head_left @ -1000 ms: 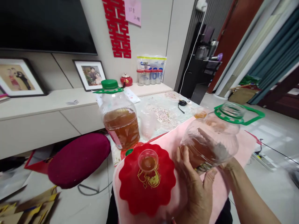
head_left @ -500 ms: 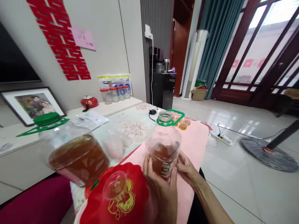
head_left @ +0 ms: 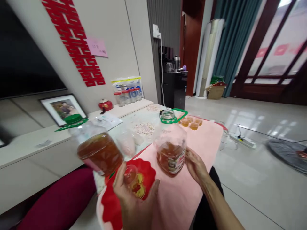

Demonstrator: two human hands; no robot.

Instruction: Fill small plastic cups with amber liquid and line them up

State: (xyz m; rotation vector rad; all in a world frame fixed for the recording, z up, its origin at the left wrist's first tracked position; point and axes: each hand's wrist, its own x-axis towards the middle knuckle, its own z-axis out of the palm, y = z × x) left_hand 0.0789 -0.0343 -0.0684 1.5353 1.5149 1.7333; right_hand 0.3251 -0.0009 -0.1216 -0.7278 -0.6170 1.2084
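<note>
An uncapped clear jug (head_left: 171, 153) of brown liquid with a green neck ring stands on the pink cloth (head_left: 203, 140). My right hand (head_left: 196, 164) rests against its right side, fingers partly hidden behind it. Over the red scalloped tray (head_left: 111, 204), my left hand (head_left: 136, 195) has its thumb and fingers spread, holding nothing. Just beyond it, a clear plastic cup (head_left: 130, 174) with some liquid sits on the tray. To the left is a second, larger jug (head_left: 100, 153) of brown liquid with a green cap (head_left: 73, 118).
Small cups of amber liquid (head_left: 193, 126) stand at the cloth's far end. Behind the large jug are stacked plastic cups (head_left: 127, 143) and a white packet (head_left: 107, 120). Red-lidded jars (head_left: 127, 96), a red pot (head_left: 105, 104) and a framed photo (head_left: 63, 108) line the cabinet.
My left hand has let go of the uncapped jug and moved left over the red tray, its fingers spreading. My right hand stays at the jug. The view has shifted left.
</note>
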